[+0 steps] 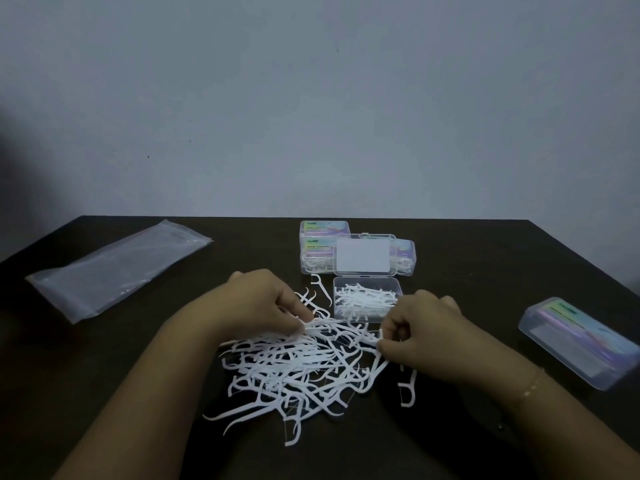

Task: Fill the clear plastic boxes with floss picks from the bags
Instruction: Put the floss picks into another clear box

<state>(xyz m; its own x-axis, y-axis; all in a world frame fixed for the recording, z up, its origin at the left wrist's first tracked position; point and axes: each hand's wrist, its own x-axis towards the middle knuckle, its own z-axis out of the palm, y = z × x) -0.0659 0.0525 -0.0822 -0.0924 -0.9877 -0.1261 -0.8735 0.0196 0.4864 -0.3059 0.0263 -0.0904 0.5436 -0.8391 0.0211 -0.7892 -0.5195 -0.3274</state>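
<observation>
A loose heap of white floss picks [298, 368] lies on the dark table in front of me. My left hand [263, 299] pinches a few picks at the heap's top edge. My right hand [419, 327] grips picks at the heap's right side, fingers curled. Just behind the heap an open clear plastic box [367, 299] holds several picks, its lid [363, 254] standing up behind it. Closed, filled boxes with coloured labels [318, 247] are stacked behind the lid. A flat clear plastic bag [114, 268] lies at the far left.
Another closed clear box with a coloured label [581, 341] lies at the right, near the table's edge. A stray pick [407, 389] lies under my right wrist. A plain grey wall [311, 98] rises behind the table's far edge.
</observation>
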